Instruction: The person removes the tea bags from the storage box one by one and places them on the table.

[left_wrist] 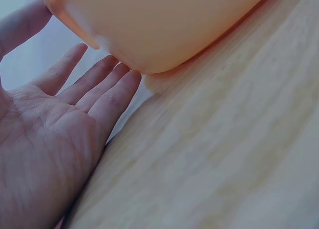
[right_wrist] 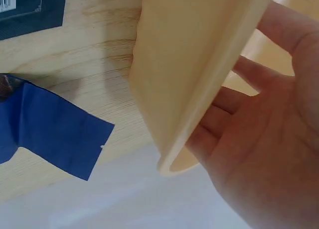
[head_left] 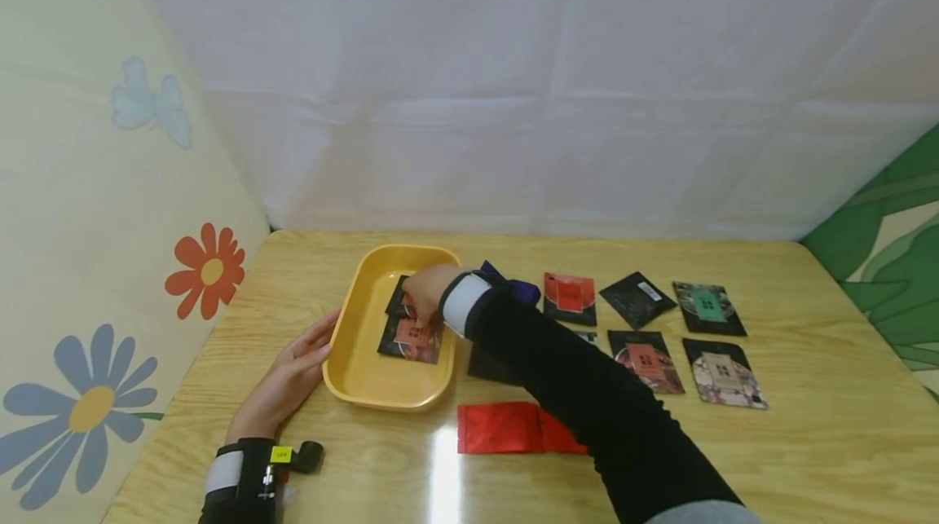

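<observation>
A yellow plastic tray [head_left: 352, 373] stands on the table with two dark sachets inside, a front sachet [head_left: 411, 338] with a reddish label and a back sachet [head_left: 396, 296] partly covered by my right hand [head_left: 431, 289]. That hand reaches over the tray's right wall, fingers down at the sachets. The wall hides its fingertips in the right wrist view, so I cannot tell whether they pinch a sachet. My left hand [head_left: 297, 373] is at the tray's left side, thumb near the rim; in the left wrist view its fingers [left_wrist: 117, 92] are extended by the outer wall.
Right of the tray lie several flat sachets, among them a red-and-black sachet [head_left: 570, 297], a green-labelled sachet [head_left: 708, 306] and a beige-labelled sachet [head_left: 725, 373]. A red packet [head_left: 502, 428] lies in front, partly under the right sleeve [head_left: 587, 385]. A blue wrapper [right_wrist: 60, 129] is beside the tray.
</observation>
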Available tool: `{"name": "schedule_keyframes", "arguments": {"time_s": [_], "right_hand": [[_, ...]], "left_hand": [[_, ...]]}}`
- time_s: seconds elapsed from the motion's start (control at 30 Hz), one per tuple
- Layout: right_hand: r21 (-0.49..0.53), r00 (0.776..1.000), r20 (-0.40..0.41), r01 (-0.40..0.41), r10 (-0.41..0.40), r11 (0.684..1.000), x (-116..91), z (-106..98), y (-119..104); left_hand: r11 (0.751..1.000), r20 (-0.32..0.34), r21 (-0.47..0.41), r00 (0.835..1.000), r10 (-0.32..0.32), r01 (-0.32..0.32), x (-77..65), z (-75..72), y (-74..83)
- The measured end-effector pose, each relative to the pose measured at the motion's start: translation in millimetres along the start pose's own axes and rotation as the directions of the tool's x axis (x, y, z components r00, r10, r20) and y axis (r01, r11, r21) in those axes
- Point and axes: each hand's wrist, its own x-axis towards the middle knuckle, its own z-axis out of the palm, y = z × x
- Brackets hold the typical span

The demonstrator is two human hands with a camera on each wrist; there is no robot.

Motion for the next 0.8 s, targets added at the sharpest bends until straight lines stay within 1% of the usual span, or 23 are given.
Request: {"name": "schedule_keyframes", "arguments": {"time_s": [0.13, 0.27, 0.37, 0.47, 0.53, 0.63, 0.7, 0.8], "right_hand": [[-0.077, 0.999, -0.029, -0.033, 0.031, 0.996, -1, -1, -8], [-0.168, 0.996, -0.081, -0.042, 0.029, 0.985, -5, 0, -12], [-0.187, 0.996, -0.090, -0.033, 0.016, 0.982, -8, 0, -12], [-0.135, 0.997, -0.072, -0.021, 0.011, 0.991, -9, -2, -10], [-0.063, 0.999, -0.051, -0.017, 0.014, 0.998, -9, -4, -7], [0.026, 0.999, -0.036, -0.014, 0.015, 1.000, -6, -6, -2], [0.049, 0.999, -0.038, -0.008, 0.010, 0.999, -4, -7, 2], [0.027, 0.998, -0.057, -0.005, 0.007, 1.000, 0, -8, 7]], "left_hand": [[1.000, 0.002, -0.003, 1.000, 0.000, 0.000, 0.4, 0.2, -0.5], [1.000, 0.006, -0.008, 1.000, 0.004, -0.004, 0.4, -0.3, -0.4], [1.000, 0.010, -0.002, 1.000, 0.012, -0.012, 0.4, -0.4, 0.1], [1.000, 0.005, 0.009, 1.000, 0.015, -0.015, 0.1, 0.0, 1.1], [1.000, 0.001, 0.013, 1.000, 0.014, -0.014, -0.3, 0.6, 1.6], [1.000, -0.001, 0.015, 1.000, 0.013, -0.013, -0.7, 1.2, 1.7], [1.000, 0.000, 0.014, 1.000, 0.015, -0.015, -0.7, 1.3, 1.3], [1.000, 0.004, 0.006, 1.000, 0.019, -0.019, 0.0, 1.1, 0.0]]}}
